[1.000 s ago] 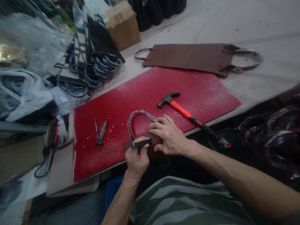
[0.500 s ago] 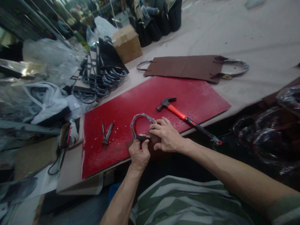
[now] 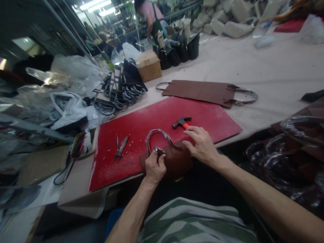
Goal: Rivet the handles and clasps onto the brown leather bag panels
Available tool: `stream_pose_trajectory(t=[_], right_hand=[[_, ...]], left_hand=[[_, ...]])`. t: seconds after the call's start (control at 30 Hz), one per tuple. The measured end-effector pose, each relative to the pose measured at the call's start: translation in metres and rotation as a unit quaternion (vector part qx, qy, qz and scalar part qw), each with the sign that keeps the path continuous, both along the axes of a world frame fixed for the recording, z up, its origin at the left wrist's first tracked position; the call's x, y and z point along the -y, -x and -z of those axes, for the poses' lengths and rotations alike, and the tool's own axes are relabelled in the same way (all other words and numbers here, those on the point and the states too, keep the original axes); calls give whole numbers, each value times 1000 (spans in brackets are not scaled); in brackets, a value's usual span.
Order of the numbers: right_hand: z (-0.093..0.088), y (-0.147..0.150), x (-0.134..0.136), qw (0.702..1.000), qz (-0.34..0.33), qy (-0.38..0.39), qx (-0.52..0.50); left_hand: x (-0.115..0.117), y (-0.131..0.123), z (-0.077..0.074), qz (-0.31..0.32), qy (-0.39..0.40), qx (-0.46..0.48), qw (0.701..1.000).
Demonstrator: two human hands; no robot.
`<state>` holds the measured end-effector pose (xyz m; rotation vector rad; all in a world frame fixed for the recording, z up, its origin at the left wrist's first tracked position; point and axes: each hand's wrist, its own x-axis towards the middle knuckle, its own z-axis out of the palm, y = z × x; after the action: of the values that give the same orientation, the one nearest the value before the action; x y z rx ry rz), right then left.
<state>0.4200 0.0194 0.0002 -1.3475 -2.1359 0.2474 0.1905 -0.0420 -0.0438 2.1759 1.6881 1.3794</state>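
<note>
The left hand [image 3: 155,167] grips a punch [image 3: 158,151] closed-fisted on the brown bag piece [image 3: 178,161]; the right hand [image 3: 201,145], open, covers the hammer [image 3: 181,122] handle.

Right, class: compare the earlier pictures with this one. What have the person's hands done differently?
The right hand left the brown bag piece and moved right, over the hammer handle; no grip shows. The left hand still pinches the dark tool at the wrapped handle.

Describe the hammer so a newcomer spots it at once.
Find the red board at the near edge of the table. At its middle, beside the right hand, lies the hammer: dark claw head, orange-red neck, unlike the thin metal tools further left.
</note>
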Motion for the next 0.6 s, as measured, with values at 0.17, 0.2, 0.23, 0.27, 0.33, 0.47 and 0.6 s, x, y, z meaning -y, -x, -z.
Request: stream_pose_trajectory(t=[0.17, 0.2, 0.23, 0.27, 0.33, 0.47, 0.6], right_hand=[[-8, -41, -2, 971, 108, 154, 150], [-10, -42, -2, 965, 110, 194, 140], [-12, -40, -3, 960, 112, 228, 118], [-15, -38, -5, 955, 115, 256, 94], [-20, -30, -10, 945, 110, 305, 52], [-31, -14, -20, 910, 57, 407, -50], [-55, -4, -11, 887, 37, 440, -137]], left_hand=[[-1, -1, 1, 8, 15, 23, 1000], [-1, -1, 1, 10, 15, 25, 1000], [-1, -1, 1, 11, 16, 27, 999], [-1, -1, 1, 12, 16, 30, 999], [-1, -1, 2, 15, 16, 38, 999], [-1, -2, 2, 20, 10, 44, 999], [-2, -3, 1, 25, 21, 55, 998]])
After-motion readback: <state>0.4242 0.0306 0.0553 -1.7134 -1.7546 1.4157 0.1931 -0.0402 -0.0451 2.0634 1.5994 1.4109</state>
